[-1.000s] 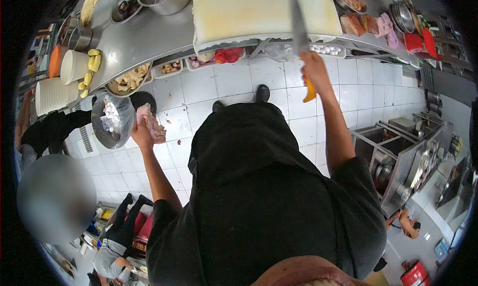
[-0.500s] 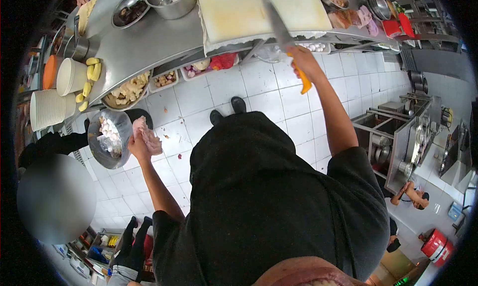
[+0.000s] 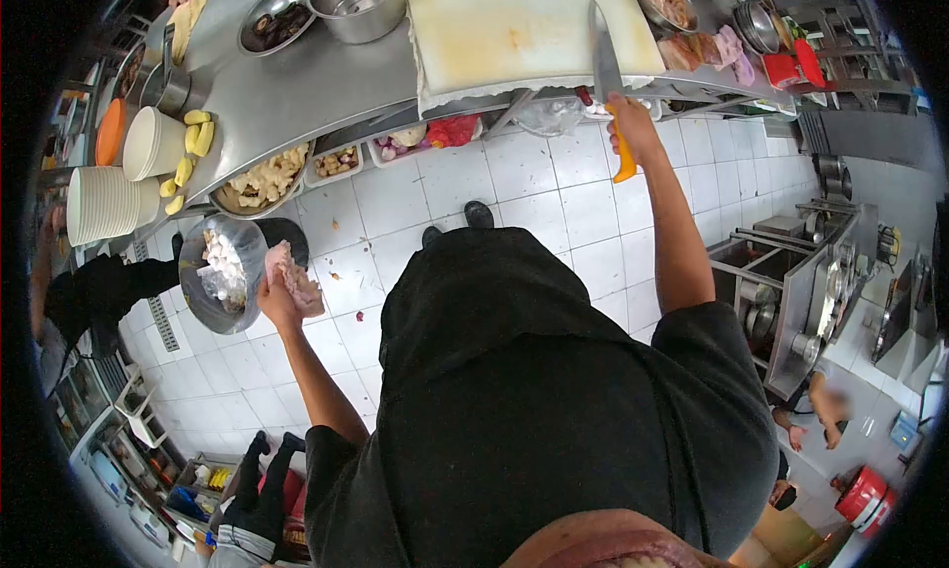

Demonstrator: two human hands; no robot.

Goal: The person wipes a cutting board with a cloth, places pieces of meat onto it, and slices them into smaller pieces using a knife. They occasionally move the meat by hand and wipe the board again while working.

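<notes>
While the right hand grips a knife by its orange handle, the blade showing against the pale cutting board, the left hand clasps a pink piece of meat just beside a plastic-lined container of white pieces; beyond, the steel counter bears a bowl of dark pieces beside a deep pot

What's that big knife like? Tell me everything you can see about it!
The knife has a long, broad grey blade that looks like metal, narrowing to a tip, and a yellow-orange handle that may be plastic. The right hand grips it near where the two join, so part of the handle is hidden. The blade points away from the person, across the pale board in this view; whether it touches the board, I can't tell.
</notes>
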